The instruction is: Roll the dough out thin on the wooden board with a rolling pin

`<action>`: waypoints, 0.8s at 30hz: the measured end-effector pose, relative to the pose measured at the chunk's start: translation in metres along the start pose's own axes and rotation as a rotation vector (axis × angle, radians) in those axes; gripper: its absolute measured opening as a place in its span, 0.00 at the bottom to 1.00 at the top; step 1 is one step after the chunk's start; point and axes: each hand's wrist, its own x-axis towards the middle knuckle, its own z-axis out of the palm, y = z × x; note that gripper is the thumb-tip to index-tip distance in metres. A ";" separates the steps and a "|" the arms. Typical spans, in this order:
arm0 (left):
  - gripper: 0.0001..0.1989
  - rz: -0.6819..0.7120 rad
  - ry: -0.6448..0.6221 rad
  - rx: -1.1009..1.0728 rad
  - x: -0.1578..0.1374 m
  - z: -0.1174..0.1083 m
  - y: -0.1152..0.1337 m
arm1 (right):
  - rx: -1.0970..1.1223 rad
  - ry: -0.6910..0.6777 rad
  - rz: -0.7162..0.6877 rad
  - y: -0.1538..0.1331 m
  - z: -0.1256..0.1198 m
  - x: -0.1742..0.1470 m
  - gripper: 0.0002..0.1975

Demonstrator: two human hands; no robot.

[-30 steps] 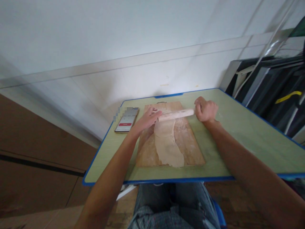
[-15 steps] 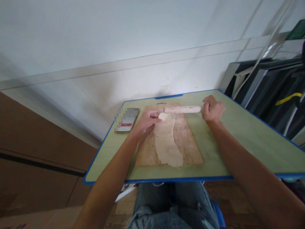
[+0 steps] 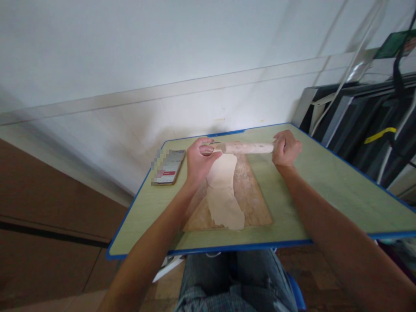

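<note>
A pale wooden rolling pin point(image 3: 249, 148) lies crosswise over the far end of a sheet of dough point(image 3: 225, 195). My right hand point(image 3: 287, 148) is closed in a fist round the pin's right handle, past the board's edge. At the pin's left end, my left hand point(image 3: 199, 162) curls its fingers and thumb round the handle, with the thumb close to the dough's top edge. The dough is long, thin and flat, with a crease across its middle and an uneven near end. Beneath it is a floured wooden board point(image 3: 255, 201).
The board rests on a light green table point(image 3: 302, 190) with a blue rim. A phone point(image 3: 170, 167) lies left of the board. Behind the table stands a white wall point(image 3: 188, 115). Dark flat panels point(image 3: 364, 117) lean at the right, and a brown cabinet point(image 3: 45, 208) is at the left.
My left hand has moved from the dough's far edge up to the rolling pin's left handle. My right hand keeps its hold on the pin. The view has shifted slightly to the right.
</note>
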 end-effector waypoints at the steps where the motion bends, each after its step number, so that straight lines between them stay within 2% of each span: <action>1: 0.19 0.017 0.018 -0.030 0.004 -0.001 0.005 | 0.053 0.015 0.012 0.000 0.000 0.000 0.22; 4: 0.22 0.061 0.093 -0.066 0.026 0.001 0.005 | 0.184 0.074 0.047 0.000 0.004 0.002 0.21; 8: 0.29 0.038 0.175 0.026 0.053 0.006 -0.033 | 0.223 0.151 0.063 0.004 0.013 0.003 0.17; 10: 0.28 -0.018 0.149 0.169 0.052 0.003 -0.053 | 0.188 0.121 0.032 0.006 0.016 0.002 0.17; 11: 0.25 -0.009 0.081 0.212 0.048 0.001 -0.062 | 0.159 0.097 0.002 0.005 0.017 0.002 0.17; 14: 0.17 0.034 -0.111 0.235 0.032 -0.013 -0.076 | 0.025 -0.021 -0.143 -0.003 0.014 -0.001 0.19; 16: 0.14 0.030 -0.173 0.177 0.026 -0.025 -0.079 | -0.091 -0.127 -0.231 -0.016 0.010 -0.005 0.19; 18: 0.15 -0.020 -0.153 0.075 0.024 -0.037 -0.079 | -0.213 -0.239 -0.264 -0.033 0.006 -0.009 0.19; 21: 0.15 -0.076 -0.068 -0.026 0.027 -0.050 -0.074 | -0.326 -0.405 -0.236 -0.058 0.002 -0.014 0.19; 24: 0.13 -0.032 -0.064 0.098 0.027 -0.054 -0.065 | -0.375 -0.542 -0.218 -0.073 0.001 -0.018 0.20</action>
